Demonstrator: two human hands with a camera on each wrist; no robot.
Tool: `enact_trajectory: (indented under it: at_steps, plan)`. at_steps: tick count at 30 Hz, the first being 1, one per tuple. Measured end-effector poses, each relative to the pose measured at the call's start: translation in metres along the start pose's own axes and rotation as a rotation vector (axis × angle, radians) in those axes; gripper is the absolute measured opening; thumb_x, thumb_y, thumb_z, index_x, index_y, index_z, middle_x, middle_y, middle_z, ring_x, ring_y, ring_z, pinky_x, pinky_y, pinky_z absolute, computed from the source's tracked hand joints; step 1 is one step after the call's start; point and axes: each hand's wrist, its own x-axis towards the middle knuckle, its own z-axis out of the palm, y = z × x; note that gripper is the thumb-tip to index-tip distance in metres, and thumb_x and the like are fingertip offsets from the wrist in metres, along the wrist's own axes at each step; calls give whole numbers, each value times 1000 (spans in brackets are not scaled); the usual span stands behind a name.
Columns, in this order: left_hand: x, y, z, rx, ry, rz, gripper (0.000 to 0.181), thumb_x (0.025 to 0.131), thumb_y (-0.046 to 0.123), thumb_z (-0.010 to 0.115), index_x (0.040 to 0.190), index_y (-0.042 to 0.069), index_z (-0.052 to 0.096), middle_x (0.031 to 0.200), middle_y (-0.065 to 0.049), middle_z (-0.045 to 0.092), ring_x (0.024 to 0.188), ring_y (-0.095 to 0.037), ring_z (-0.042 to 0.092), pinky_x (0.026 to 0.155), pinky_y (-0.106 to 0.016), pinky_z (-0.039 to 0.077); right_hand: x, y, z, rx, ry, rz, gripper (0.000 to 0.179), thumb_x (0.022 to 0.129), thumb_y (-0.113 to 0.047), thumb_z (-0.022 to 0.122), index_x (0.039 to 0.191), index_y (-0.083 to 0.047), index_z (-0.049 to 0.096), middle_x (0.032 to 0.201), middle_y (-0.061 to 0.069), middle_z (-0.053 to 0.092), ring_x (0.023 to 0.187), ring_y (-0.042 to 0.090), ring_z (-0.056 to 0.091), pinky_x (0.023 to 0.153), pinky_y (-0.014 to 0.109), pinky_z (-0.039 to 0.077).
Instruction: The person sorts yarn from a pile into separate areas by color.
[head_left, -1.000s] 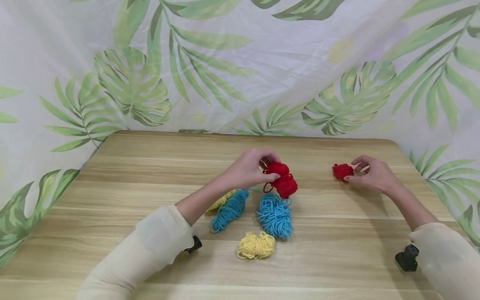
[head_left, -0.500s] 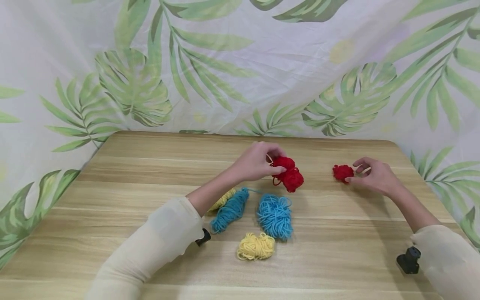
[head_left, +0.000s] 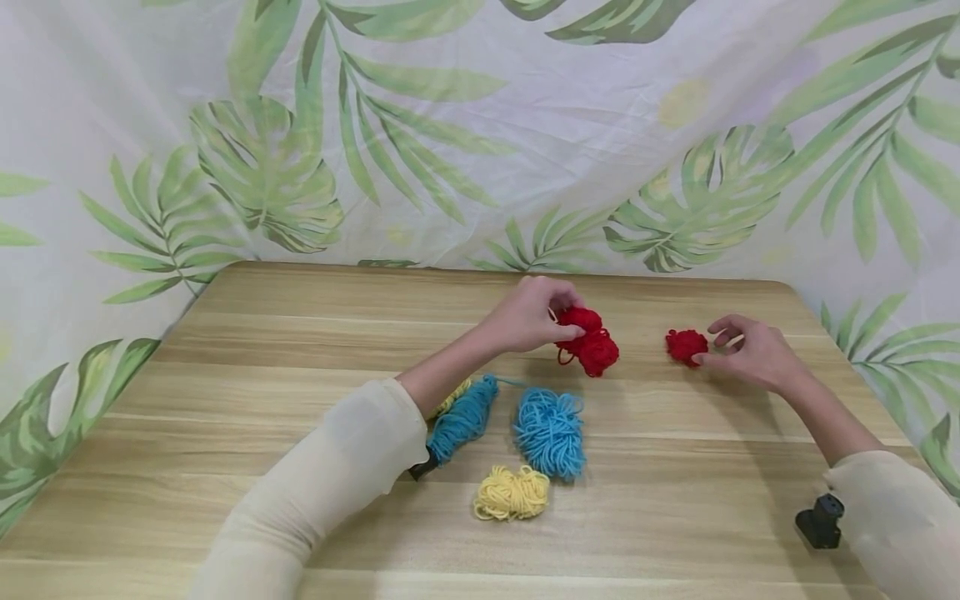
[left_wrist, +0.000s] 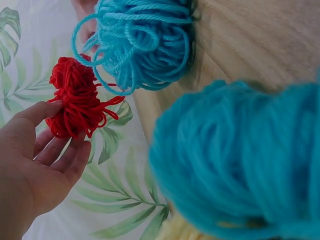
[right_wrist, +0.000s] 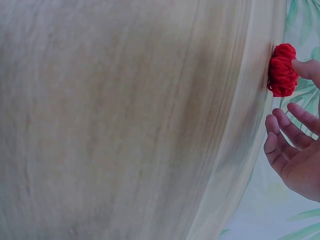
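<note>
In the head view my left hand pinches a red yarn skein between thumb and fingers, holding it above the table. The left wrist view shows the same red skein with loose loops hanging off one side. My right hand is beside a second, smaller red yarn skein lying on the table at the right. Its thumb tip is right at the skein's edge, while the other fingers are loosely bent and apart from it, as the right wrist view shows for this red skein.
On the wooden table lie a loose light blue skein, a twisted blue skein and a yellow skein. Another yellow skein is partly hidden behind the left forearm. A leaf-patterned cloth hangs behind the table.
My left hand has moved right and slightly farther back with the red skein, toward the other red one. The right hand has hardly moved.
</note>
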Motion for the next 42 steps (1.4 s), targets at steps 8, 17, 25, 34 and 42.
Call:
enact_trajectory:
  at_steps: [8,17,25,34,42]
  plan:
    - [10,1,7,-5,-29,-10,24,91,10,80,111,-2,73,101,-11,76,88,-20,69,77,-19,54,0,2,0,6,6,-2,54,88,-28,80,123,9,60,109,27,68,98,41,68,71,28,53]
    - [23,1,17,0,-34,-3,22,91,10,79,108,-2,73,101,-12,76,89,-20,68,78,-19,53,-1,0,0,18,11,6,53,88,-28,80,122,8,61,108,26,68,98,40,68,70,25,53]
    - [31,0,24,-22,-45,-25,22,92,10,79,109,-1,73,104,-12,75,94,-21,68,79,-19,53,-2,2,0,13,10,4,54,88,-28,80,122,9,60,108,27,68,97,40,68,70,25,53]
    - [39,-1,32,-14,-41,-27,22,93,11,78,110,-1,73,106,-12,75,96,-20,68,80,-19,53,-2,-1,0,4,13,16,57,89,-33,80,123,8,60,110,27,68,99,41,68,73,30,53]
    - [43,0,41,-23,-46,-46,20,94,9,77,110,-1,72,107,-14,74,95,-21,68,77,-19,54,-3,-2,-1,-9,4,22,58,90,-34,79,124,9,60,110,27,68,99,42,68,76,34,54]
